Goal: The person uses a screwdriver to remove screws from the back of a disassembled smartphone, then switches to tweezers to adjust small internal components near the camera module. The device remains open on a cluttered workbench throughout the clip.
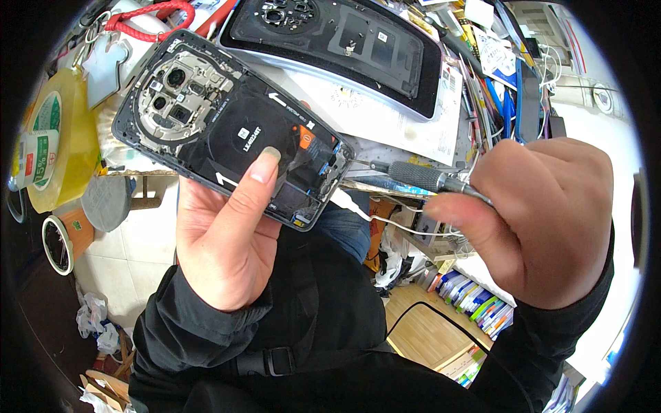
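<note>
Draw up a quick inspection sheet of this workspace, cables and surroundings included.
Surface: worktable crowded; white sheet lies on it.
Work items: opened phone, camera end upper left; knurled tool, tip near the phone's right end, contact unclear; dark panel beyond the phone.
Clutter: yellow tape roll left; slim tools upper right; red braided loop upper left.
Hands: left hand grips the phone; right hand holds the tool.
Cables: white cable below the phone, connection unclear; black cable lower right.
Surroundings: tiled floor; plastic bags lower left.
</note>
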Action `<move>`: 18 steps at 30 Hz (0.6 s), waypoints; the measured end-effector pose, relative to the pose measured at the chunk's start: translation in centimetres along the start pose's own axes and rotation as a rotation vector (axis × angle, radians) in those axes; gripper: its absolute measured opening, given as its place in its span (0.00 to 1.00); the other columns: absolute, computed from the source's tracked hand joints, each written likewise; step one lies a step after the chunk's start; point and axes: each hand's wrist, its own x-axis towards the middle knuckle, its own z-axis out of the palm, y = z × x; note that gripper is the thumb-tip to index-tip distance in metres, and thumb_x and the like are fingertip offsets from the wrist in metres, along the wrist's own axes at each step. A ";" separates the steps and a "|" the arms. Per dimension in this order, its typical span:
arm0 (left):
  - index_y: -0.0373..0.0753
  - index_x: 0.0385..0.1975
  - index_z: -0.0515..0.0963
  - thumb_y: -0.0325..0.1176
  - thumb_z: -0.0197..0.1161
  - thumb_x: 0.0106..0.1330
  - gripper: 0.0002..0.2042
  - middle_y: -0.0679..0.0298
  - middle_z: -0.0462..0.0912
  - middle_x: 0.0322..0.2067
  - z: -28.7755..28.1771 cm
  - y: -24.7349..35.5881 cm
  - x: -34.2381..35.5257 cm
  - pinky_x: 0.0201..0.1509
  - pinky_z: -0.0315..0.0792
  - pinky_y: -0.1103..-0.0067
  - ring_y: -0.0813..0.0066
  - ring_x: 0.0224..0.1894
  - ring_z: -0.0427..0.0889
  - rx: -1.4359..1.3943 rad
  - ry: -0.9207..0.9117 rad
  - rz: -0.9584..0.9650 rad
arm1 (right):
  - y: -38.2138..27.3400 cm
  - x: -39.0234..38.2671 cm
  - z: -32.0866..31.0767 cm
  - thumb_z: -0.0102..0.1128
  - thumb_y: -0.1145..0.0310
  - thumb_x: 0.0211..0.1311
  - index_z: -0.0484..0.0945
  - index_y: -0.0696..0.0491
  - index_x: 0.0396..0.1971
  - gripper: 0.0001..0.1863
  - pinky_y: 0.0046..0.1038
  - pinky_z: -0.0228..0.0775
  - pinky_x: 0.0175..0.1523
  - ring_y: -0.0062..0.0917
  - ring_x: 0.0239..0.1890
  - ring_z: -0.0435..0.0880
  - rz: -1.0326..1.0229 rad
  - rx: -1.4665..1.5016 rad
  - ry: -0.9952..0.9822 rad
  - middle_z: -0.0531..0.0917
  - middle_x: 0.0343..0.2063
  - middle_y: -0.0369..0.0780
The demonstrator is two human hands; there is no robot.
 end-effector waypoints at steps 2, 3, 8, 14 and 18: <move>0.31 0.70 0.61 0.22 0.52 0.75 0.24 0.39 0.74 0.64 0.0 0.0 0.0 0.69 0.75 0.57 0.50 0.65 0.78 -0.001 -0.008 0.001 | -0.5 0.1 0.4 0.76 0.69 0.53 0.77 0.56 0.23 0.13 0.31 0.59 0.19 0.32 0.12 0.74 0.114 0.141 0.111 0.77 0.16 0.39; 0.31 0.70 0.61 0.22 0.52 0.75 0.24 0.40 0.74 0.63 -0.1 0.0 0.0 0.69 0.75 0.57 0.50 0.65 0.78 -0.004 -0.007 -0.003 | -0.6 0.1 0.4 0.76 0.69 0.53 0.77 0.56 0.23 0.13 0.31 0.59 0.19 0.32 0.12 0.74 0.133 0.150 0.146 0.77 0.16 0.40; 0.31 0.70 0.61 0.22 0.52 0.75 0.24 0.40 0.74 0.63 0.0 0.3 -0.1 0.69 0.75 0.57 0.50 0.65 0.78 -0.007 0.001 -0.011 | 0.0 0.3 -0.5 0.75 0.71 0.52 0.80 0.57 0.27 0.11 0.29 0.62 0.21 0.31 0.14 0.78 0.001 -0.039 -0.024 0.82 0.20 0.41; 0.31 0.70 0.60 0.21 0.52 0.75 0.24 0.38 0.74 0.63 0.3 0.5 0.1 0.69 0.75 0.56 0.49 0.65 0.77 -0.046 0.018 -0.014 | -0.2 -1.1 0.4 0.70 0.73 0.58 0.86 0.62 0.39 0.10 0.27 0.71 0.28 0.29 0.20 0.84 0.088 0.152 0.175 0.88 0.29 0.45; 0.31 0.70 0.59 0.21 0.52 0.74 0.25 0.38 0.73 0.64 0.5 0.6 0.0 0.69 0.75 0.56 0.48 0.65 0.77 -0.063 0.016 -0.019 | -0.3 -1.4 1.4 0.65 0.76 0.61 0.86 0.63 0.42 0.11 0.26 0.76 0.32 0.29 0.24 0.87 0.114 0.263 0.247 0.89 0.31 0.46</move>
